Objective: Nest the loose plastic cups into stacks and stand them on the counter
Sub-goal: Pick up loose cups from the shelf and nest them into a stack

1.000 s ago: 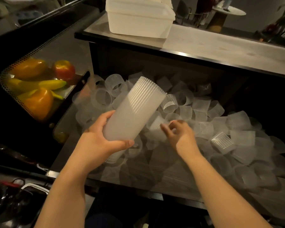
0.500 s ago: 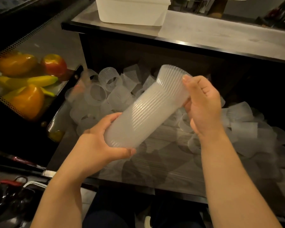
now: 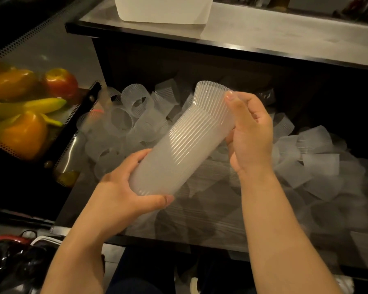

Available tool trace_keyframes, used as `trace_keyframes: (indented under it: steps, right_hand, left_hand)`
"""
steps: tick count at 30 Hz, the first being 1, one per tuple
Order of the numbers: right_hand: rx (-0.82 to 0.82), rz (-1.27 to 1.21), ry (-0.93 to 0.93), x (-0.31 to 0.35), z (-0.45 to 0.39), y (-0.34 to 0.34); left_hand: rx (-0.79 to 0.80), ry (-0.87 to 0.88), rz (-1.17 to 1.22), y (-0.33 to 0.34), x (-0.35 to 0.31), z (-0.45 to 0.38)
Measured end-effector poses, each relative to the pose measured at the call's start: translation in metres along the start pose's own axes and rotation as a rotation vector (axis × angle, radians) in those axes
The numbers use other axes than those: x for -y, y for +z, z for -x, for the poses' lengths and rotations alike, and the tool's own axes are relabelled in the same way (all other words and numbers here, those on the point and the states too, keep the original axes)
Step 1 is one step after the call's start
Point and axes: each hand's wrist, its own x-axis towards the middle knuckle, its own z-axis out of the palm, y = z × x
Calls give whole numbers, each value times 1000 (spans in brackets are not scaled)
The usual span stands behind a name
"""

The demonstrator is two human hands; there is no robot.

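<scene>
One nested stack (image 3: 179, 141), dozens of loose cups (image 3: 314, 143), one white bin (image 3: 164, 9), two peppers (image 3: 23, 132), one apple (image 3: 61, 83).

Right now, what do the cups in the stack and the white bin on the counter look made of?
Stack of cups: thin frosted, translucent plastic with fine vertical ribbing; light shows through. White bin: likely opaque plastic, smooth matte walls, rounded corners. Counter: pale, dull sheen, perhaps metal or laminate.

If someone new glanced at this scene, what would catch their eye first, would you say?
Probably the cup stack held tilted at centre, the left hand gripping its base and the right hand pinching the top cup. Next, the loose cups heaped behind it, and the bright fruit at left.
</scene>
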Motion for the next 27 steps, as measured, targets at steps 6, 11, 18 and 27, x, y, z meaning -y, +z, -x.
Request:
trace_keyframes:
  steps: [6,11,18,27]
  right_hand:
    - [-98,-49,-13,-4,2,-1]
    - [-132,-31,-7,-7,3,-5]
    - [-115,-81,16,-6,4,-3]
    - [-127,-85,-28,2,7,0]
  left_hand:
    - [79,-26,54,4,0,-11]
    - [89,-50,63,7,0,-16]
    - [98,-74,53,5,2,-19]
    - [96,-63,50,2,0,-19]
